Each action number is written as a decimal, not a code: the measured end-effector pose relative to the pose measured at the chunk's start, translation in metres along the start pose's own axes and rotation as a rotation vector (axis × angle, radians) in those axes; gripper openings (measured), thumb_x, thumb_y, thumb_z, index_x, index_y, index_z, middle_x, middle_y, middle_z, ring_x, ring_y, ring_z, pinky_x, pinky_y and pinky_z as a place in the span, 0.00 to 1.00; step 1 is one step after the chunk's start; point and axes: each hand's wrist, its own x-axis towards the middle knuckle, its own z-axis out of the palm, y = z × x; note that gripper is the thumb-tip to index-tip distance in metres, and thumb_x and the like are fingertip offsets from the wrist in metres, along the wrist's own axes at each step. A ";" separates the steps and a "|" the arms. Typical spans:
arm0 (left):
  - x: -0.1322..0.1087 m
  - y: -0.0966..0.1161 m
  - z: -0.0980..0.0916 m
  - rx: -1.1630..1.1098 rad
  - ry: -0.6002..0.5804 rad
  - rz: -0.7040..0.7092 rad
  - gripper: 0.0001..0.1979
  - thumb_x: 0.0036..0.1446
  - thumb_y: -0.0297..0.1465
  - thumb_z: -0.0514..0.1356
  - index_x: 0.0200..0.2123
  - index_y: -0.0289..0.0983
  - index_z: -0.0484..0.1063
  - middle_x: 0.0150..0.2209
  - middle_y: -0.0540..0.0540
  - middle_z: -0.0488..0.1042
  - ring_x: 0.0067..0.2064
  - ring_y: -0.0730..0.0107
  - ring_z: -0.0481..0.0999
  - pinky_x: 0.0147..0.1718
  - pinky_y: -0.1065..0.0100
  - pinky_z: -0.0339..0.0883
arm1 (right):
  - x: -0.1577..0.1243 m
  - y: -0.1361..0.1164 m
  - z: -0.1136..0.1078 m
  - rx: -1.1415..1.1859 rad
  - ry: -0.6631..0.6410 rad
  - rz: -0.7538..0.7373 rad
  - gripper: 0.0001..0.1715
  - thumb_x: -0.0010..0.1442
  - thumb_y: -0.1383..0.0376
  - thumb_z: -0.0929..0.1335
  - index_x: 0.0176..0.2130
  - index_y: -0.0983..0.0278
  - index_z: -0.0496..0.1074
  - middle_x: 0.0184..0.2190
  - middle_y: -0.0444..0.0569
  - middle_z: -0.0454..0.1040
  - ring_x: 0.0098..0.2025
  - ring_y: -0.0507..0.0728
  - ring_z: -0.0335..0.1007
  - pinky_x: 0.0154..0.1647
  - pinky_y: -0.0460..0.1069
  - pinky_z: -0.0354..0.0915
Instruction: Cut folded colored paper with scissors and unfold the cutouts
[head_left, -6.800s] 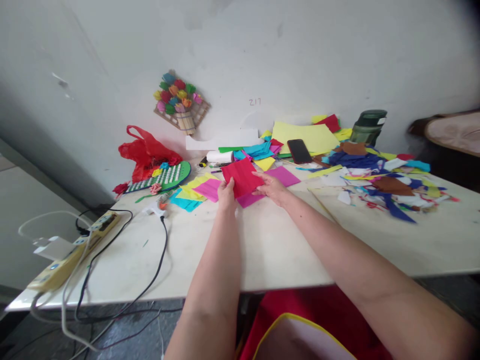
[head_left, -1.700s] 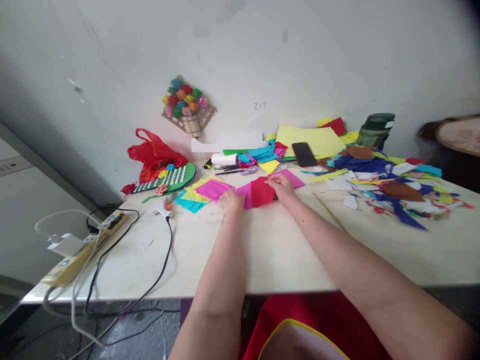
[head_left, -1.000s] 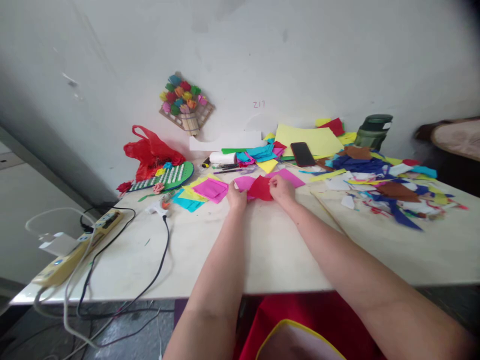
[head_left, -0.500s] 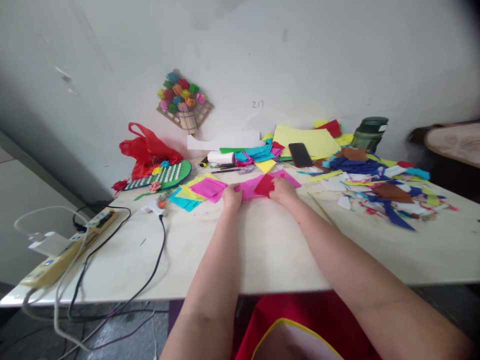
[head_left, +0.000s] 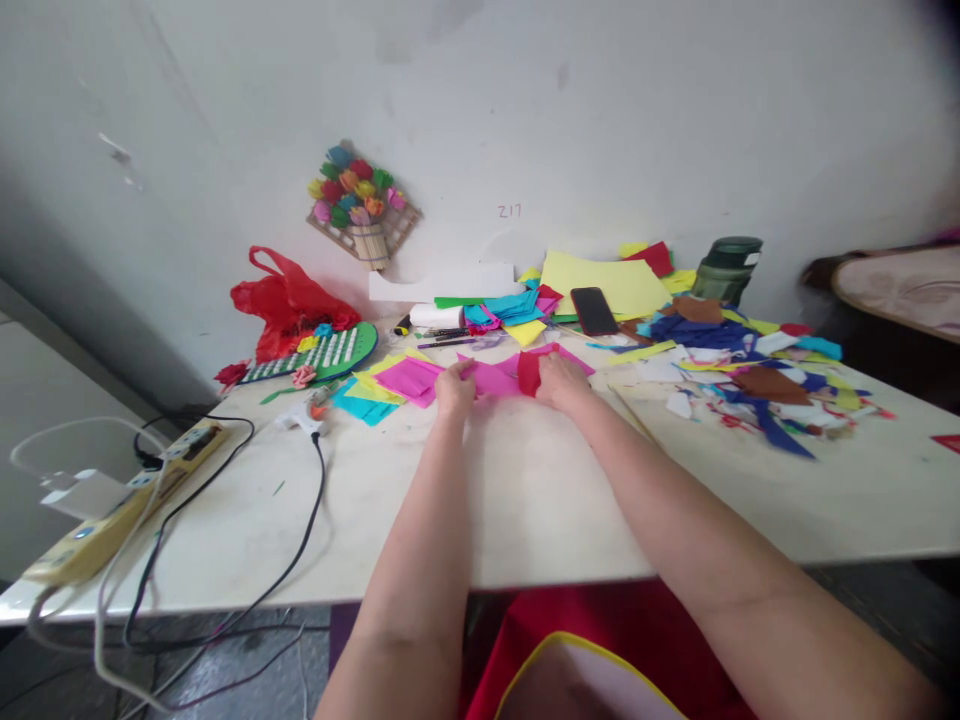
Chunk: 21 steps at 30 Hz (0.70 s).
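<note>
Pink paper [head_left: 495, 378] lies on the white table between my two hands. My left hand [head_left: 455, 388] is closed at its left part, thumb and fingers pressed together. A red paper piece [head_left: 529, 373] lies over the pink paper, with my right hand [head_left: 561, 380] closed on its right edge. More pink paper [head_left: 411, 380] rests just left of my left hand, over yellow sheets [head_left: 371, 386] and blue sheets [head_left: 361, 405].
A glue gun [head_left: 302, 415] and a power strip [head_left: 127, 505] with cables occupy the left. Behind are a red bag [head_left: 289, 305], a phone [head_left: 594, 311] and yellow paper [head_left: 604, 283]. Paper scraps [head_left: 772, 385] and a green bottle [head_left: 727, 268] are at the right.
The red piece looks narrower, its left side more upright, with my right hand covering more of it. The whole view has shifted slightly.
</note>
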 end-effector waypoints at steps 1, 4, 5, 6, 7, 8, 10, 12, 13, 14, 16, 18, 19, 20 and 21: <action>0.001 0.000 -0.001 -0.015 -0.003 -0.013 0.23 0.49 0.17 0.53 0.49 0.33 0.72 0.36 0.41 0.77 0.17 0.79 0.69 0.19 0.74 0.66 | 0.001 0.003 0.000 -0.007 0.010 0.018 0.29 0.49 0.67 0.69 0.51 0.73 0.66 0.49 0.65 0.67 0.49 0.66 0.65 0.46 0.54 0.61; 0.003 -0.002 -0.001 -0.045 -0.011 -0.042 0.25 0.47 0.17 0.52 0.49 0.34 0.72 0.39 0.41 0.77 0.17 0.80 0.68 0.19 0.74 0.65 | 0.003 0.013 -0.001 -0.043 0.049 0.112 0.28 0.50 0.67 0.68 0.51 0.73 0.66 0.49 0.65 0.67 0.49 0.65 0.65 0.47 0.55 0.60; 0.004 -0.003 0.000 -0.043 -0.017 -0.048 0.25 0.47 0.16 0.53 0.49 0.35 0.72 0.40 0.41 0.77 0.17 0.80 0.68 0.19 0.74 0.65 | 0.004 0.017 -0.001 -0.049 0.060 0.156 0.27 0.50 0.68 0.68 0.50 0.73 0.67 0.48 0.64 0.67 0.49 0.65 0.65 0.47 0.55 0.60; 0.005 -0.004 0.000 -0.036 -0.024 -0.054 0.26 0.46 0.16 0.53 0.49 0.35 0.71 0.39 0.41 0.77 0.17 0.80 0.69 0.19 0.74 0.65 | 0.005 0.020 -0.002 -0.049 0.072 0.202 0.25 0.51 0.67 0.68 0.49 0.72 0.67 0.48 0.64 0.67 0.49 0.64 0.65 0.47 0.55 0.60; 0.006 -0.005 0.000 -0.023 -0.032 -0.062 0.27 0.46 0.16 0.53 0.50 0.36 0.71 0.39 0.42 0.77 0.18 0.79 0.69 0.19 0.74 0.65 | 0.005 0.023 -0.003 -0.044 0.084 0.244 0.24 0.52 0.67 0.67 0.49 0.72 0.68 0.47 0.63 0.68 0.49 0.64 0.65 0.46 0.55 0.60; 0.006 -0.006 0.000 -0.003 -0.040 -0.070 0.28 0.46 0.16 0.53 0.51 0.36 0.70 0.38 0.42 0.77 0.18 0.79 0.70 0.20 0.74 0.66 | 0.006 0.026 -0.004 -0.035 0.096 0.278 0.23 0.52 0.67 0.67 0.48 0.72 0.68 0.46 0.63 0.68 0.49 0.64 0.65 0.46 0.55 0.60; 0.008 -0.008 0.000 0.062 -0.041 -0.073 0.29 0.45 0.17 0.54 0.51 0.38 0.70 0.37 0.43 0.77 0.21 0.76 0.72 0.23 0.73 0.67 | 0.005 0.028 -0.006 -0.015 0.127 0.301 0.22 0.53 0.67 0.66 0.47 0.73 0.69 0.46 0.63 0.68 0.49 0.64 0.65 0.46 0.54 0.60; 0.009 -0.009 -0.002 0.160 -0.015 -0.049 0.28 0.45 0.18 0.55 0.50 0.40 0.71 0.38 0.44 0.77 0.26 0.72 0.75 0.28 0.71 0.68 | 0.003 0.026 -0.008 0.008 0.155 0.253 0.21 0.53 0.67 0.65 0.47 0.73 0.69 0.46 0.63 0.69 0.48 0.64 0.66 0.46 0.53 0.60; 0.010 -0.010 -0.003 0.209 0.006 -0.028 0.27 0.44 0.20 0.56 0.49 0.41 0.72 0.38 0.44 0.77 0.30 0.69 0.76 0.31 0.70 0.69 | 0.002 0.024 -0.007 0.023 0.168 0.209 0.21 0.54 0.67 0.64 0.47 0.72 0.69 0.46 0.62 0.69 0.48 0.63 0.66 0.46 0.53 0.60; 0.010 -0.012 -0.003 0.245 0.021 -0.004 0.26 0.45 0.21 0.56 0.49 0.40 0.73 0.39 0.44 0.77 0.34 0.66 0.77 0.33 0.69 0.69 | 0.002 0.021 -0.007 0.041 0.181 0.157 0.20 0.54 0.67 0.64 0.47 0.72 0.69 0.46 0.62 0.69 0.48 0.63 0.66 0.46 0.52 0.60; 0.010 -0.014 -0.003 0.259 0.039 0.026 0.24 0.45 0.22 0.57 0.48 0.39 0.73 0.41 0.43 0.77 0.39 0.63 0.76 0.37 0.67 0.69 | 0.001 0.015 -0.003 0.099 0.213 0.046 0.19 0.55 0.67 0.62 0.47 0.70 0.69 0.46 0.60 0.70 0.47 0.62 0.66 0.47 0.51 0.60; 0.010 -0.016 -0.002 0.200 0.035 0.018 0.26 0.44 0.20 0.56 0.49 0.37 0.72 0.43 0.42 0.76 0.42 0.62 0.75 0.37 0.68 0.68 | 0.001 0.009 0.004 0.196 0.264 -0.058 0.18 0.57 0.68 0.61 0.47 0.68 0.69 0.45 0.58 0.71 0.47 0.61 0.66 0.48 0.51 0.60; 0.010 -0.017 -0.001 0.152 0.030 0.003 0.27 0.43 0.19 0.56 0.49 0.37 0.72 0.44 0.41 0.75 0.42 0.63 0.75 0.36 0.69 0.68 | 0.002 0.006 0.007 0.259 0.288 -0.102 0.19 0.57 0.68 0.60 0.47 0.68 0.69 0.45 0.57 0.71 0.47 0.60 0.66 0.48 0.51 0.60; 0.010 -0.018 0.000 0.098 0.025 -0.011 0.28 0.43 0.18 0.56 0.50 0.37 0.71 0.45 0.41 0.75 0.42 0.63 0.75 0.34 0.70 0.68 | 0.003 0.003 0.011 0.329 0.308 -0.141 0.19 0.57 0.69 0.60 0.47 0.68 0.69 0.44 0.56 0.72 0.47 0.60 0.66 0.49 0.51 0.60; 0.010 -0.019 0.000 0.043 0.022 -0.024 0.28 0.42 0.17 0.55 0.50 0.36 0.71 0.46 0.42 0.75 0.41 0.65 0.75 0.33 0.71 0.68 | 0.004 0.001 0.014 0.402 0.324 -0.172 0.19 0.56 0.71 0.60 0.46 0.68 0.70 0.43 0.55 0.73 0.47 0.59 0.67 0.49 0.51 0.61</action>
